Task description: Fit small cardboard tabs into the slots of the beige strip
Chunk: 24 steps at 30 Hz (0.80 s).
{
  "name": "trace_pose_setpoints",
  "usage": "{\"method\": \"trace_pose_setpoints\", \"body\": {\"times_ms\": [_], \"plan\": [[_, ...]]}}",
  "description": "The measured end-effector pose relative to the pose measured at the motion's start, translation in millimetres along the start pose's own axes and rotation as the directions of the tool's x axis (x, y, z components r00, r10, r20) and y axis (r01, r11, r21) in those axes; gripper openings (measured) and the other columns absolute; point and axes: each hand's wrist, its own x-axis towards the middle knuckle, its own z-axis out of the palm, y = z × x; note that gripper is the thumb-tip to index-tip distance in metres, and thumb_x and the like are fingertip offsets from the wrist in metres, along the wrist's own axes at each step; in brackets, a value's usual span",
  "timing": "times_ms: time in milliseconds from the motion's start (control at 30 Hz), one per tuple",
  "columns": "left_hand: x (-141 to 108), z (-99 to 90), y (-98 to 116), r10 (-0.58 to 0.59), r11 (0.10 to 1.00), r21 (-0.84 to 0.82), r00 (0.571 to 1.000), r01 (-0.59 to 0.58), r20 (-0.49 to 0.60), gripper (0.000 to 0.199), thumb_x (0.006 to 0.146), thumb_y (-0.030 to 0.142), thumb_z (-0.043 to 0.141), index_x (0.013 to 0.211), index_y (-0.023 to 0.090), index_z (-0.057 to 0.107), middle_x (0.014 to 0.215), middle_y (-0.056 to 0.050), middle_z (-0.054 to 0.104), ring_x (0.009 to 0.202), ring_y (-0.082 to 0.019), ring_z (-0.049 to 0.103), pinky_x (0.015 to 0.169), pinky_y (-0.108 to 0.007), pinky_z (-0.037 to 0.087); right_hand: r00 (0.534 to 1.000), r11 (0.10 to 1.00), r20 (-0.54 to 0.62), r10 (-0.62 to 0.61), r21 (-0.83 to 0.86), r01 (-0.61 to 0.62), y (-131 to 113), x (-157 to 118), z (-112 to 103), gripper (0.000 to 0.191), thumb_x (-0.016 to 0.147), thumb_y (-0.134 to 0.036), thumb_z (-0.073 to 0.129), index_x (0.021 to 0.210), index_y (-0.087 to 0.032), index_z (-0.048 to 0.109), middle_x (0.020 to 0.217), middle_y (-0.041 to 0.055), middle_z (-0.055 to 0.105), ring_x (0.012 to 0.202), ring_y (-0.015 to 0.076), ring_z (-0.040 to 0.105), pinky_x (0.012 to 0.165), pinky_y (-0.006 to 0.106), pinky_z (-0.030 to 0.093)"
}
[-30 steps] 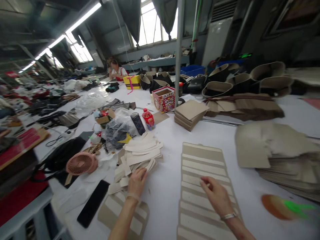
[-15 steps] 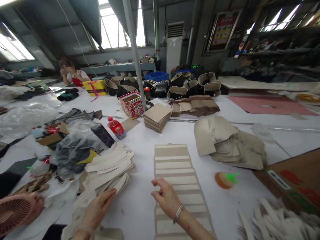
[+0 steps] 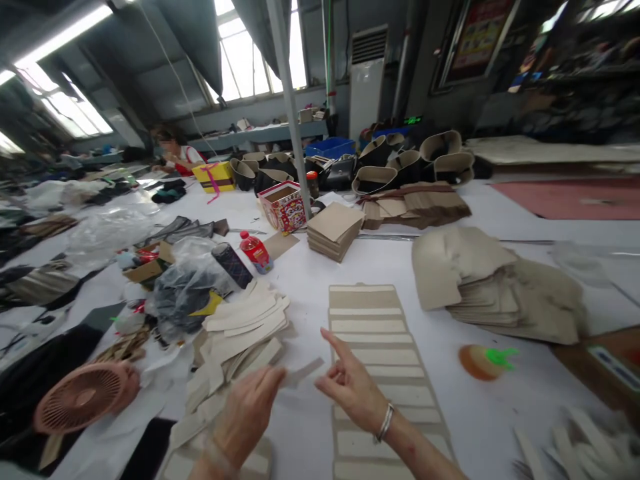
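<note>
Between the thumb and fingers of my left hand (image 3: 247,410) is one end of a thin grey-beige strip (image 3: 307,371), blurred, its free end towards my other hand. Just behind my left hand lies a loose heap of cream strips (image 3: 250,320). My right hand (image 3: 353,387), with a silver bangle at the wrist, hovers over the left edge of a long beige panel (image 3: 363,298). Its index finger points out, the thumb is apart from it and the other fingers curl. Pale strips lie crosswise in a row along the panel, partly hidden by my right forearm.
Right of the panel stand a stack of beige pieces (image 3: 493,287) and an amber bottle with a green nozzle (image 3: 483,362). A pink fan (image 3: 83,398) sits at left. Further back are a red bottle (image 3: 256,253), a stack of boards (image 3: 335,230) and a metal pole (image 3: 293,100).
My left hand has come away from the cream heap towards the right, now with a strip in its fingers. My right index finger has stretched out. The whole view has shifted.
</note>
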Motion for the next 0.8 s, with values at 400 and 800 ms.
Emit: {"method": "trace_pose_setpoints", "body": {"times_ms": [400,800], "plan": [[94,81.2,12,-0.067,0.828,-0.488,0.912,0.277,0.405,0.045,0.067,0.063,0.049,0.061,0.019,0.046,0.049,0.005,0.045,0.047,-0.009,0.041,0.044,-0.021,0.032,0.922,0.946,-0.214,0.323,0.061,-0.317,74,27,-126,0.024,0.066,-0.038,0.054,0.064,-0.02,0.039,0.041,-0.0058,0.053,0.026,0.0092,0.044,0.023,0.016,0.025],[236,136.9,16,-0.286,0.795,-0.473,0.922,0.38,0.26,0.028,0.07,0.047,0.052,0.065,0.019,0.049,0.053,0.004,0.055,0.053,-0.011,0.056,0.052,-0.022,0.045,0.753,0.868,-0.595,0.281,-0.177,-0.464,98,107,-217,0.016,0.07,-0.025,0.055,0.057,-0.018,0.049,0.041,-0.0061,0.048,0.03,0.0067,0.04,0.032,0.019,0.027]]}}
